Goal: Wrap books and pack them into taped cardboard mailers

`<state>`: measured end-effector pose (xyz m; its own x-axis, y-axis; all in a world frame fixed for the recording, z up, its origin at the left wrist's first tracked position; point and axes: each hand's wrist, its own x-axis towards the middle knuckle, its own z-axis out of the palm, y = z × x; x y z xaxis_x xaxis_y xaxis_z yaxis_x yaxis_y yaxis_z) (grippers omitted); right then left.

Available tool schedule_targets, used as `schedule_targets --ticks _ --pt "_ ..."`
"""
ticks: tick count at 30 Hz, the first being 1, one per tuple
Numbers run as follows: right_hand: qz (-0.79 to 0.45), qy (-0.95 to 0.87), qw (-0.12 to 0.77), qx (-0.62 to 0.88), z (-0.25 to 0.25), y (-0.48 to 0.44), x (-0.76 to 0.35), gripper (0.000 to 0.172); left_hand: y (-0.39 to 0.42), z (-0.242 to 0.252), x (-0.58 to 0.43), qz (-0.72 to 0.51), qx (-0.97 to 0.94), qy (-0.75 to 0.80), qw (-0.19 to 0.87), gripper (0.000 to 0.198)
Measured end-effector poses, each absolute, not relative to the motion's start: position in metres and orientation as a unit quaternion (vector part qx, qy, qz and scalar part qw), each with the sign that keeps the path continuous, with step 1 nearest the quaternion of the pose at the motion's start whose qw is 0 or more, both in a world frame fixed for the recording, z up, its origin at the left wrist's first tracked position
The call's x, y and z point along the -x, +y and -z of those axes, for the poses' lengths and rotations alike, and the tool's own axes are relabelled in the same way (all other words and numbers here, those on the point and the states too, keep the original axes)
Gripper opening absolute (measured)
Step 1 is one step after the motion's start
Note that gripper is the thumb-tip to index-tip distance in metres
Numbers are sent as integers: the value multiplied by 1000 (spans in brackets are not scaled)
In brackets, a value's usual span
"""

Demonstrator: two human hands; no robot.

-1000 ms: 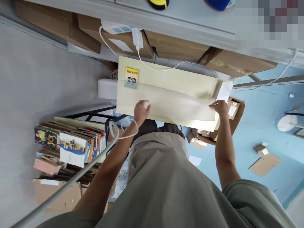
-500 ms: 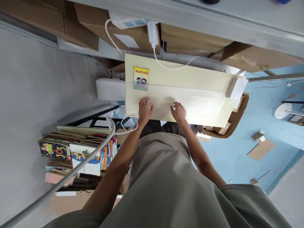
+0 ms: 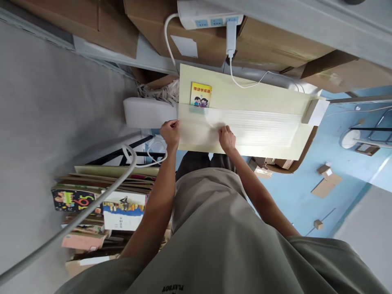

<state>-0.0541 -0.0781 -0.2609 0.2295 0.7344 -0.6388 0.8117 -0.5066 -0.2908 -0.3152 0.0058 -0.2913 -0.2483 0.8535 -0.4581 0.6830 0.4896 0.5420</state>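
Note:
A pale yellow board [image 3: 254,94] lies in front of me with a clear plastic sheet [image 3: 260,126] spread over its nearer part. The sheet covers the lower end of a small yellow book [image 3: 201,93] with two cartoon children on its cover. At the board's left edge, my left hand [image 3: 170,132] is closed, its fingertips pinched at the sheet's edge. My right hand [image 3: 227,139] is closed on the sheet near the middle, and a curved fold runs from its fingers toward the book. What lies between the fingertips is mostly hidden.
A white box [image 3: 317,112] stands on the board's right end. Behind are a power strip [image 3: 210,20] with a white charger [image 3: 231,36] and cardboard boxes [image 3: 275,41]. A grey pole [image 3: 76,220] crosses the left side before stacked books [image 3: 122,210]. White shredded paper [image 3: 165,93] lies beyond the board's left end.
My left hand has moved left from the sheet to the board's edge and closed. The right hand's fingers have curled shut, and the sheet has a fold near the book. The view has shifted.

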Motion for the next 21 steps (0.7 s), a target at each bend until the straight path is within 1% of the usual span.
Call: schedule_targets --ticks 7,9,12,13,14,16,17,18,19,21 --pt "329 499 39 -801 231 -100 37 26 -4 257 311 -127 -553 730 381 18" --pt "323 483 43 -813 226 -109 26 27 -8 252 301 -129 -572 706 396 16" --pt "319 469 37 -822 228 -122 8 32 -10 256 286 -91 -583 685 428 13" --pt "306 470 31 -827 231 -125 1 38 -10 259 282 -77 -584 680 437 15" --pt "286 470 28 -835 234 -129 -7 49 -10 262 279 -67 -586 675 443 21" --pt "246 451 36 -857 240 -137 -26 78 -10 267 274 -61 -601 659 448 39" --pt "237 433 45 -868 243 -141 -36 91 -10 269 273 -62 -611 648 449 47" --pt "237 414 56 -877 246 -147 -46 98 -9 270 272 -63 -620 638 452 51" --pt "244 395 65 -883 248 -154 -55 101 -8 269 270 -65 -627 631 453 50" --pt "259 372 76 -888 251 -168 -68 103 0 267 266 -82 -633 630 443 40"
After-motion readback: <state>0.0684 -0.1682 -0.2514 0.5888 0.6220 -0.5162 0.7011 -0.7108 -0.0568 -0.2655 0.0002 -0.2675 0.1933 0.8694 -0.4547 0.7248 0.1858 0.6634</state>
